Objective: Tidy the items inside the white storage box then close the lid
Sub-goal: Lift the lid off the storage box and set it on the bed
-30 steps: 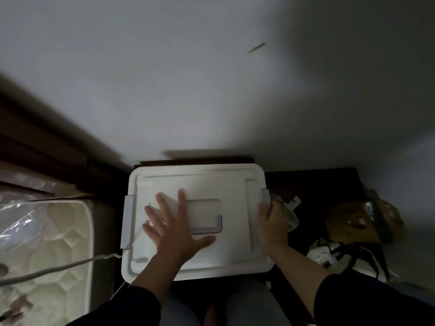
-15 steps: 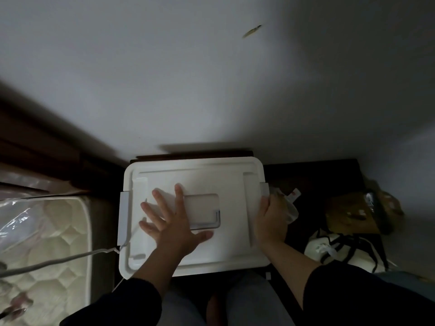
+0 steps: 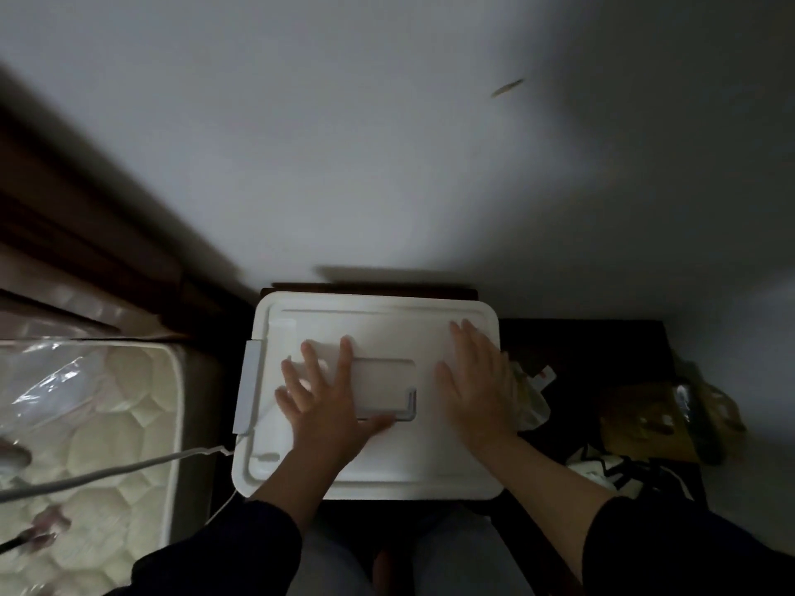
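Observation:
The white storage box (image 3: 387,471) stands in front of me against the wall, with its white lid (image 3: 374,324) lying flat on top. The box's contents are hidden under the lid. My left hand (image 3: 322,402) lies flat on the lid's left half, fingers spread over the recessed handle panel (image 3: 387,385). My right hand (image 3: 477,380) presses flat on the lid's right side, fingers straight. A grey latch (image 3: 248,385) shows on the left edge; the right latch is hidden by my right hand.
A mattress in clear plastic (image 3: 99,423) lies to the left, with a white cable (image 3: 129,466) running across it to the box. On the right are a crumpled plastic bag (image 3: 531,402), a brown bag (image 3: 658,415) and a white bag with black straps (image 3: 619,471). The grey wall (image 3: 387,144) rises behind.
My right hand has left the lid's right edge by the latch and now lies flat on top of the lid. My left hand has stayed in place on the handle panel.

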`<state>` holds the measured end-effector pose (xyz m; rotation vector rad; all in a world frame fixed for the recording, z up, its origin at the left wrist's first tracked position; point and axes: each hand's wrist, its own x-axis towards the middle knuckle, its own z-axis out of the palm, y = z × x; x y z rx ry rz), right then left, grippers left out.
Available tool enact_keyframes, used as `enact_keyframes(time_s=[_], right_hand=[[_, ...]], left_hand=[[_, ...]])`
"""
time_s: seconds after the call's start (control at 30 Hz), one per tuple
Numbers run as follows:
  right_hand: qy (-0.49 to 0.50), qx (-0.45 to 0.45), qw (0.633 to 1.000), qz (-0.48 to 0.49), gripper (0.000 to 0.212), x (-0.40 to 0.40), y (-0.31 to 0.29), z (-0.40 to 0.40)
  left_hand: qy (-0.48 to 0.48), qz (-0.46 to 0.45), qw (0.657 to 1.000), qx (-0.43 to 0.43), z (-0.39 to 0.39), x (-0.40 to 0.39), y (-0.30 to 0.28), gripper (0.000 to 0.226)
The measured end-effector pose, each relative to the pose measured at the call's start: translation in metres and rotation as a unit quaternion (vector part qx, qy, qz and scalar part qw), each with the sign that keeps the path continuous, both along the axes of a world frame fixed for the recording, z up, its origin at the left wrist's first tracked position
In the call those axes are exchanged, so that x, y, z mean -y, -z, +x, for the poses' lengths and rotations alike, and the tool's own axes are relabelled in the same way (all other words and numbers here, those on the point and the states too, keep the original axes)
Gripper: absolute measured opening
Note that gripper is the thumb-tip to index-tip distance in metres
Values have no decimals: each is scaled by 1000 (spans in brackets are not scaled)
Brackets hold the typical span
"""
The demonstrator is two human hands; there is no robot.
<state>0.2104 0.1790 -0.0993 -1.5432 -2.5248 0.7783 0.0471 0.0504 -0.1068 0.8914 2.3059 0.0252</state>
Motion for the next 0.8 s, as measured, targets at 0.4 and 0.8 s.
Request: enact_keyframes(time_s=[0.4, 0.8], right_hand=[[-86, 208, 974, -15, 114, 40, 45, -74], [-128, 192, 971, 62, 102, 35, 42, -69]], left_hand=[[-234, 87, 966, -69, -57, 55, 24, 74], [-288, 150, 935, -139, -50, 62, 44, 42]])
